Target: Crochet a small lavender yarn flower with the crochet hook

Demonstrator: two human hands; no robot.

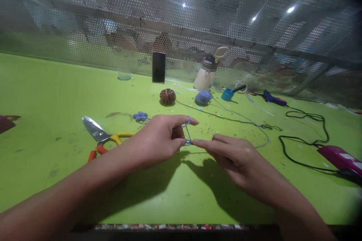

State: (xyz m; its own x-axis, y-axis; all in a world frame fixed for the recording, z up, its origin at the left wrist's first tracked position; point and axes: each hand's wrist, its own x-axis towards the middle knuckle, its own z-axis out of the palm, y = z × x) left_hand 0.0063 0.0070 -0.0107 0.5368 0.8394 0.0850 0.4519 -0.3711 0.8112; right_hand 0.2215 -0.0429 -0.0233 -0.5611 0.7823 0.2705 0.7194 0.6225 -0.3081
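My left hand (161,135) is pinched closed on a bit of blue-purple yarn, and its index finger reaches out to the right. A strand of yarn (188,132) loops round that finger and runs down to the thumb. My right hand (234,154) is closed round a thin crochet hook (188,142), mostly hidden in the fingers; its metal tip meets the yarn at my left thumb. Behind the hands lies a blue-purple yarn ball (203,97), its strand trailing right. A small crocheted flower (140,116) rests beyond my left hand. Scissors (103,135) lie beside my left forearm.
A multicolour yarn ball (167,96), a phone (158,67) standing upright and a bottle (205,73) are farther back on the green table (42,150). To the right are a blue cup (227,94), a blue glue gun (274,98) and a magenta power strip (341,159) with black cord.
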